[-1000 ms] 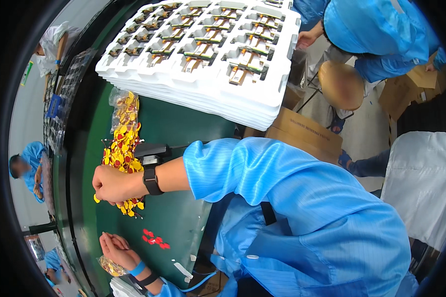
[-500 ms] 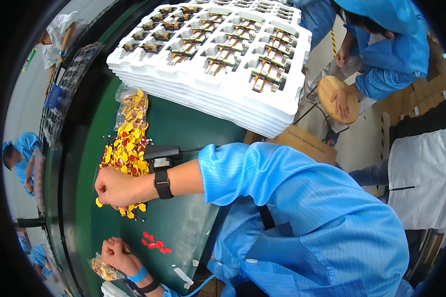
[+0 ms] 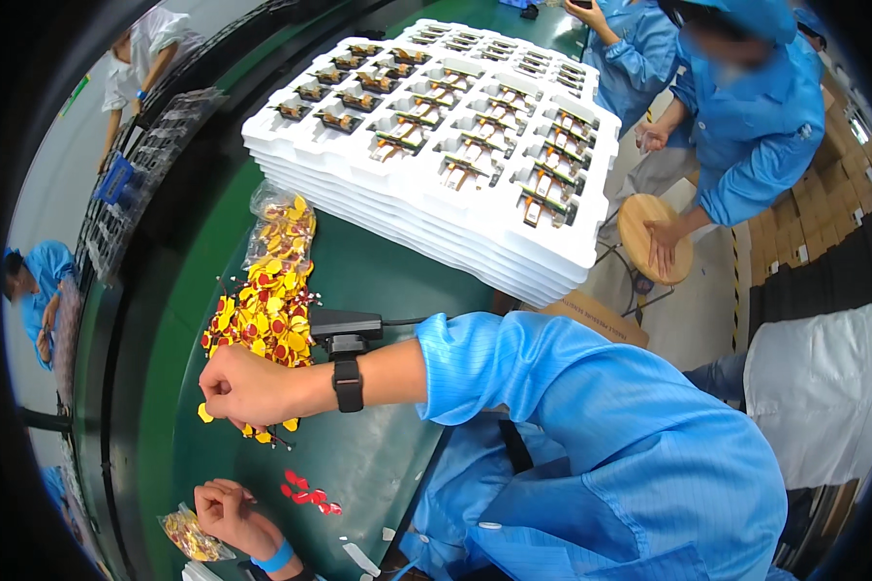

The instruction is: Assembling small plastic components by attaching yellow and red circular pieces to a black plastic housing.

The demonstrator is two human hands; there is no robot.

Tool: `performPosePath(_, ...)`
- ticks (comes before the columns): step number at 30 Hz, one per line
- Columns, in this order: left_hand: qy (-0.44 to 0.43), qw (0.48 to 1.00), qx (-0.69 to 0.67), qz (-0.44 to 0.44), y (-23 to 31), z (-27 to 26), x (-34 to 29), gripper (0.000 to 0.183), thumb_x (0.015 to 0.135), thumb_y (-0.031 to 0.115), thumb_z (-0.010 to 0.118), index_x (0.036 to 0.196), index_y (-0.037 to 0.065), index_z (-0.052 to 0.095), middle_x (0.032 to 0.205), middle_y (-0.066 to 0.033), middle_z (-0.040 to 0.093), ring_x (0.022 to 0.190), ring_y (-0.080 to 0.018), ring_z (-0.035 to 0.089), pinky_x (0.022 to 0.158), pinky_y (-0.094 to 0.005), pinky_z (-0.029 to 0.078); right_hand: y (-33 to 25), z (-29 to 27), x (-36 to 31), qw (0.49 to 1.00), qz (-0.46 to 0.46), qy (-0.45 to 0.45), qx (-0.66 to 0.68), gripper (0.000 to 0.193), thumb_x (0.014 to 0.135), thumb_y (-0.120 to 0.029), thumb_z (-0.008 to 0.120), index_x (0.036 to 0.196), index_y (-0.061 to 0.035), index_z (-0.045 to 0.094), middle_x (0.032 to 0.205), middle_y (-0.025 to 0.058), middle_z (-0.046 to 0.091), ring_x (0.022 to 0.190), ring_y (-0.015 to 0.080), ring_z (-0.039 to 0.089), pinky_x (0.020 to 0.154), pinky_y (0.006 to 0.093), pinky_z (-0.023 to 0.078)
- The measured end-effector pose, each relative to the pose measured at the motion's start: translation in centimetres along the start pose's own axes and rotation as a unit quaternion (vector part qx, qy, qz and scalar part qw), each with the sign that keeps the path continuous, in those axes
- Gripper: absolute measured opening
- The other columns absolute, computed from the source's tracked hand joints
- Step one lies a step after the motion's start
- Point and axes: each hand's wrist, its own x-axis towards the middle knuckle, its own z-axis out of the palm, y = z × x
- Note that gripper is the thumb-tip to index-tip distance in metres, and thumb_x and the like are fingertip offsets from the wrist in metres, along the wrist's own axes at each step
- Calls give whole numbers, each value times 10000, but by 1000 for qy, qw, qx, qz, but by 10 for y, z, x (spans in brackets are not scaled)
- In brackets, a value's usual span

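Note:
My right hand (image 3: 252, 385), with a black band on its wrist, is closed over the near end of a pile of small yellow and dark red discs with thin leads (image 3: 266, 310). A yellow disc (image 3: 205, 412) shows beside its fingers; whether they grip it I cannot tell. Below it, my left hand (image 3: 225, 511), wearing a blue wrist strap, has its fingers curled together, their contents hidden. A clear bag of similar discs (image 3: 194, 535) lies beside the left hand. Several flat red pieces (image 3: 310, 494) lie on the green table (image 3: 368, 455) between my arms and the edge.
Stacked white trays (image 3: 426, 194) carrying small electronic parts stand beyond my right arm. A clear bag (image 3: 283, 232) adjoins the pile, and a black device (image 3: 347, 324) sits by my wrist. People in blue stand near a round wooden stool (image 3: 656, 237); a carton (image 3: 596, 318) is below the trays.
The whole view has shifted, so the trays and pile appear lower and farther right. My right hand stays at the pile. The left hand's fingers have shifted slightly, remaining curled.

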Motion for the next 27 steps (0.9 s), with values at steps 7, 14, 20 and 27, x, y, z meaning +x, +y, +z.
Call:
performPosePath(7, 1, 999, -21, -35, 7, 5, -1, 168, 769, -56, 563, 726, 49, 440, 651, -68, 501, 558, -136, 478, 506, -241, 382, -5, -3, -6, 998, 51, -37, 30, 176, 883, -89, 626, 751, 26, 645, 613, 63, 622, 465, 106, 594, 429, 230, 465)
performPosePath(14, 8, 997, -54, -51, 10, 3, -4, 168, 766, -82, 604, 727, 30, 485, 673, -80, 559, 565, -144, 543, 518, -237, 424, -6, 0, -6, 996, 77, -46, 15, 123, 897, -96, 675, 848, 15, 699, 673, 56, 654, 503, 89, 603, 436, 197, 431)
performPosePath(20, -2, 997, -46, -68, 12, 3, -5, 206, 804, -67, 650, 708, 36, 500, 657, -38, 551, 574, -112, 544, 525, -234, 429, -10, -1, -2, 997, 70, -26, 11, 129, 900, -84, 678, 862, 37, 696, 671, 59, 648, 492, 89, 588, 443, 208, 448)
performPosePath(27, -37, 998, 39, -27, -3, -5, -8, 201, 840, 64, 711, 703, 52, 564, 625, 9, 550, 577, -61, 533, 511, -227, 392, -4, 2, -9, 995, 80, -13, -49, 98, 905, -58, 634, 904, 39, 653, 670, 72, 621, 521, 135, 584, 476, 253, 463)
